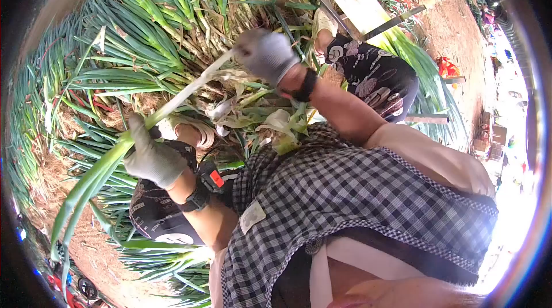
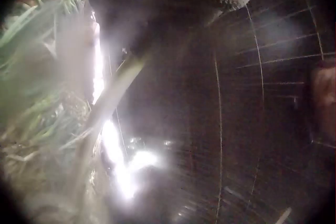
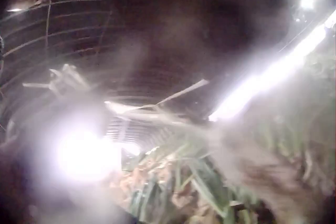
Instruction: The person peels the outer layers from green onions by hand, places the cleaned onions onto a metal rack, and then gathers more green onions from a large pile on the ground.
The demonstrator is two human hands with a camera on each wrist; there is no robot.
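Note:
In the head view, a long green onion slants between the two gloved hands, its green leaves trailing to the lower left. My left hand grips it where white turns to green, thumb lying along the stalk. At the upper end, my right hand, blurred by motion, curls round the root end. Pale peeled outer layers lie between the legs, below the right hand. In the left wrist view a blurred stalk crosses the picture. The right wrist view is mostly glare, with pale strips in front.
A large heap of green onions fills the ground ahead and to the left. On the right, a metal frame holds a bundle of cleaned onions. Bare earth lies beyond it. More onions are beside the left leg.

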